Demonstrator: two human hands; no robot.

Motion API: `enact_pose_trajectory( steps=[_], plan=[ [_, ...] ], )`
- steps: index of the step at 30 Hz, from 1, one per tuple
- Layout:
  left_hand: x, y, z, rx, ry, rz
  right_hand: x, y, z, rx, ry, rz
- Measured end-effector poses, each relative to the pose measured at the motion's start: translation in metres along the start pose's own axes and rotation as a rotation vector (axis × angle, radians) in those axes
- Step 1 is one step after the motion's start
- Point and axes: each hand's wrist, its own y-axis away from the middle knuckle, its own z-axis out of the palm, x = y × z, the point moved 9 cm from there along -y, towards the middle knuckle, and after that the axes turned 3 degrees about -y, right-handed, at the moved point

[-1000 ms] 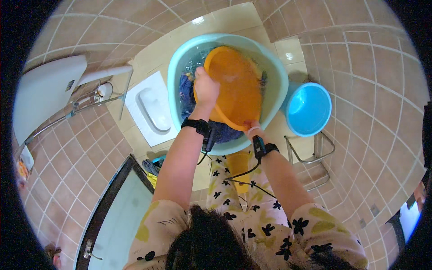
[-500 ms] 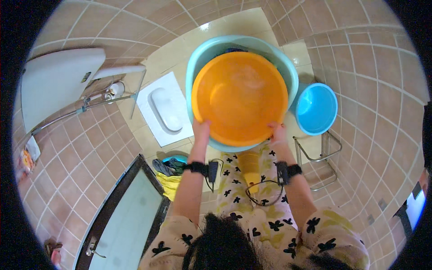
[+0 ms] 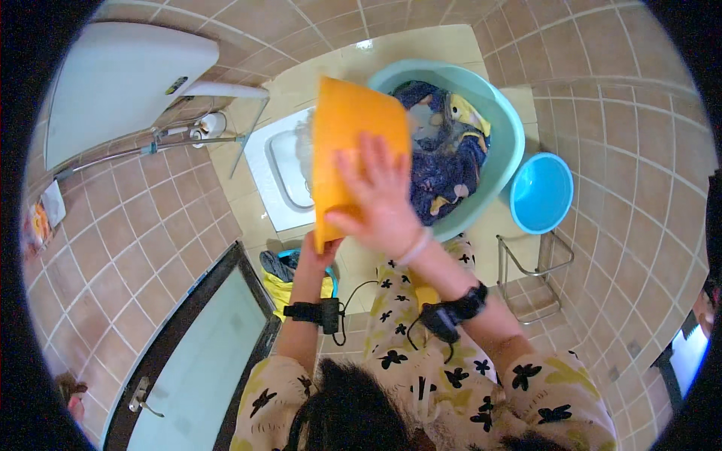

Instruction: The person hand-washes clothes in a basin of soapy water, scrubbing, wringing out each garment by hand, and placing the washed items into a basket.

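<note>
Orange basin (image 3: 350,113) partly hides squat toilet (image 3: 282,174); tub (image 3: 502,150) alongside.

1. Top (image 3: 451,402): pale cream cloth, printed with black flowers and yellow-green leaf shapes.
2. Left sleeve (image 3: 263,395): same print, with thin dark strokes; loose, leaving the forearm bare.
3. Right sleeve (image 3: 553,391): matching, with a large black flower and a yellow-green patch.
4. Trousers (image 3: 385,319): pale, with smaller black flowers and yellow-green areas.
5. Left wrist strap (image 3: 301,311): black band.
6. Left box (image 3: 330,316): small, dark, oblong, with a thin black cable (image 3: 343,336).
7. Right wrist strap (image 3: 472,299): broad black band.
8. Right box (image 3: 440,322): dark, blocky, likewise with a thin black lead (image 3: 410,334).
9. Bracelet (image 3: 415,246): narrow, pale, on the right wrist.
10. Hair (image 3: 353,406): black, partly hiding the top.
</note>
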Motion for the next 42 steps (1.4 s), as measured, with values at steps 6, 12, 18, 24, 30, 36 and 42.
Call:
enact_pose_trajectory(
  steps=[6,12,18,24,30,36,42],
  plan=[
    [0.031,0.005,-0.022,-0.172,0.312,0.115,-0.124,-0.030,0.092,-0.083,0.296,-0.354],
    [0.029,0.001,-0.019,-0.185,0.308,0.151,-0.167,-0.030,0.128,-0.133,0.545,-0.527],
    [0.029,-0.001,-0.018,-0.127,0.202,0.232,-0.072,-0.034,0.044,-0.105,-0.192,-0.242],
    [0.011,0.029,0.065,-0.012,-0.429,0.583,0.179,0.109,-0.026,0.253,-0.968,0.874],
    [-0.134,0.025,0.189,-0.396,-0.797,0.053,0.303,0.364,-0.098,0.756,-1.160,1.331],
    [-0.230,-0.024,0.172,-0.511,-1.398,-0.014,0.393,0.484,-0.127,1.097,-1.260,1.185],
    [-0.206,-0.058,0.131,-0.302,-1.746,-0.032,0.460,0.448,-0.077,1.477,-1.513,1.475]
  ],
)
